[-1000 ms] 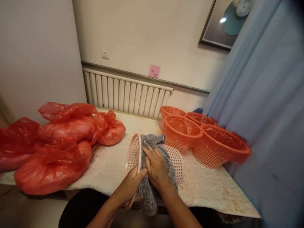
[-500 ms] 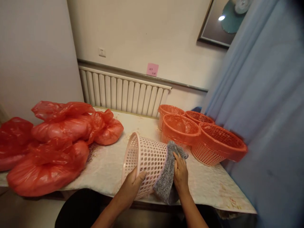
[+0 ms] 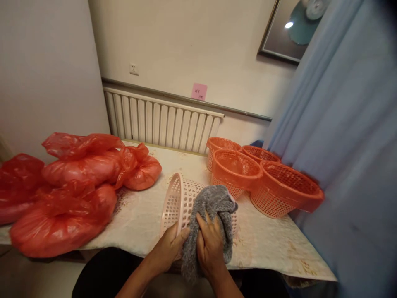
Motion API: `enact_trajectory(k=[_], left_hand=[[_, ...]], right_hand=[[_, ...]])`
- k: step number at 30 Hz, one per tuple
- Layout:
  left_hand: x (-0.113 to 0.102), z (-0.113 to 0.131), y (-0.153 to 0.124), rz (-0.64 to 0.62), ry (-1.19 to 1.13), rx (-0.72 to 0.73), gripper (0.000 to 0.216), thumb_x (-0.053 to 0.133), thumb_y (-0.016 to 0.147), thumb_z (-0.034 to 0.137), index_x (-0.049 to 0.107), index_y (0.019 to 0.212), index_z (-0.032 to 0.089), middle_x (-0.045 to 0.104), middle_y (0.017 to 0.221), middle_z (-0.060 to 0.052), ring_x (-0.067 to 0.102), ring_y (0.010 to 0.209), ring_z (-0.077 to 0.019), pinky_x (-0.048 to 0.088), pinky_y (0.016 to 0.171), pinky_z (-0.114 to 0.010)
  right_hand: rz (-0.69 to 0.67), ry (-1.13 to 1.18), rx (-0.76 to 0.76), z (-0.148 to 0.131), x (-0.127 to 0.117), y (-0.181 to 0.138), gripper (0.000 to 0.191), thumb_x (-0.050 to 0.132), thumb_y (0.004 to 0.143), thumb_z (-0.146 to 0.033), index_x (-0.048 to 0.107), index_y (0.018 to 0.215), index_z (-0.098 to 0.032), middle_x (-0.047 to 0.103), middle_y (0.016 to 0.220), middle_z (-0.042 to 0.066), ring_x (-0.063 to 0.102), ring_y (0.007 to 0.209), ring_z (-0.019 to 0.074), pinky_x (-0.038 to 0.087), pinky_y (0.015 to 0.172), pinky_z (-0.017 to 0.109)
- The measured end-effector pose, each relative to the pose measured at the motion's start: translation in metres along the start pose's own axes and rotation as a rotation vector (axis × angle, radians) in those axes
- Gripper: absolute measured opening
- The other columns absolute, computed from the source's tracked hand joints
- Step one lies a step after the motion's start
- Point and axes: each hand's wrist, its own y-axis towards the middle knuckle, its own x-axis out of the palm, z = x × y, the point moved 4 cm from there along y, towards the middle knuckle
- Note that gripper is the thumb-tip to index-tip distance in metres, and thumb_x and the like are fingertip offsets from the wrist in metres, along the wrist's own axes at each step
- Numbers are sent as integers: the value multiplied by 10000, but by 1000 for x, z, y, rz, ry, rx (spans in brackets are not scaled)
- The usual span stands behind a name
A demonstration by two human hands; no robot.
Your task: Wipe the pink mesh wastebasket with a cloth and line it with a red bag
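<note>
A pale pink perforated plastic wastebasket (image 3: 189,196) lies on its side at the table's front, its mouth facing left. My left hand (image 3: 172,244) is closed on its rim, thumb outside along the wall. Against the basket's upper side my right hand (image 3: 211,242) presses a grey fluffy cloth (image 3: 214,196), fingers bent into the fabric. The cloth drapes over much of the basket's wall, hiding it, and hangs down toward the table's front edge. Part of the basket's base end shows to the right of the cloth.
Several knotted red plastic bags (image 3: 62,223) fill the table's left side. Several baskets lined with red bags (image 3: 237,169) stand at the right, beside a blue curtain (image 3: 350,165). Behind the cloth-covered table (image 3: 136,223) are a radiator (image 3: 161,120) and a wall.
My right hand and the grey cloth have moved left from the basket's base end onto its side wall. My left hand keeps its hold on the rim.
</note>
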Motion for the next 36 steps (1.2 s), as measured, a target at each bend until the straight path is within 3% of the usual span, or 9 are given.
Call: enact_trajectory(k=[4,8,11,17,26,30,36], left_hand=[[-1,-7,-6,30,2,-34,503,499,905,461,564,1304,162,663,1259,-95,540,1231,-303,382,1083,-462],[2,-15,-12,21,13,-45,501,513,891,478,589,1275,166,718,1135,-92,571,1177,-312,425,1039,-458],[4,-20,-16,12,57,-15,498,502,901,477,586,1265,147,699,1162,-104,580,1152,-302,422,1039,-436],[10,-20,-20,-90,7,4,517,511,891,517,607,1225,134,672,1213,-111,594,1120,-298,441,1019,-417],[10,18,13,132,-197,-26,509,485,917,469,538,1290,126,639,1281,-103,544,1220,-273,374,1087,-402],[13,23,14,135,-157,-14,444,470,933,419,571,1250,124,648,1273,-92,553,1210,-261,383,1077,-377],[15,17,8,67,-161,-90,453,452,941,419,537,1264,112,680,1209,-106,635,1071,-262,483,947,-379]], right_hand=[[-86,52,-96,-21,-4,37,551,378,874,-49,427,1404,-192,540,1377,85,389,1369,219,296,1135,552],[-149,75,-64,-17,-5,72,491,368,898,-73,481,1363,-182,524,1394,83,405,1356,209,275,1154,521],[-161,88,15,-9,-4,85,440,372,927,-114,514,1335,-196,549,1369,71,462,1309,207,296,1145,506],[-148,71,67,-3,-3,76,430,353,949,-136,503,1345,-208,533,1386,66,437,1331,203,269,1154,515],[-121,35,-1,-8,-11,50,483,345,929,-91,439,1390,-200,525,1393,67,386,1365,187,253,1156,515],[-110,29,67,16,-11,46,463,340,940,-117,469,1374,-214,532,1388,60,410,1350,190,270,1147,515],[-21,-29,244,84,-16,26,424,316,962,-207,538,1323,-192,570,1345,81,467,1302,215,299,1119,534]])
